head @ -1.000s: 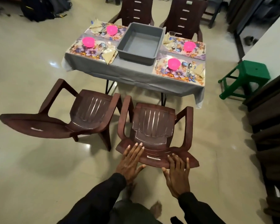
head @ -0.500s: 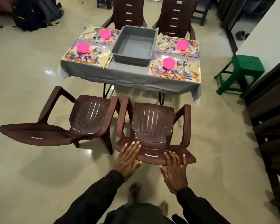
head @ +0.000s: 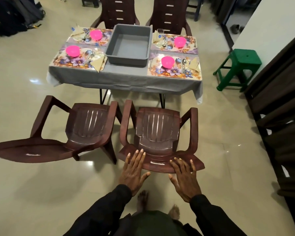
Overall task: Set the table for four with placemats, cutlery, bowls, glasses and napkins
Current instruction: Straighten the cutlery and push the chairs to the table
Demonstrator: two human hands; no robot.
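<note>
Your left hand (head: pixel 133 171) and right hand (head: pixel 184 178) lie flat, fingers straight and spread, on the glossy moulded top rail of the brown chair (head: pixel 157 133). It probably wants tucking in, so push evenly. Beyond your fingertips the cloth-draped table (head: pixel 123 77) carries four floral placemats (head: pixel 174 72), round pink bowls (head: pixel 167 61) and an empty grey tub (head: pixel 129 45) — the setting looks done.

A tub (head: pixel 129 48) is set at centre of the table (head: pixel 123 79). Two placemats (head: pixel 63 63) are laid to its left, two to its right, w/ a bowl (head: pixel 73 51) on each. Two chairs (head: pixel 157 126) are placed before the table, two behind. A stool (head: pixel 240 63) is placed to the right.
</note>
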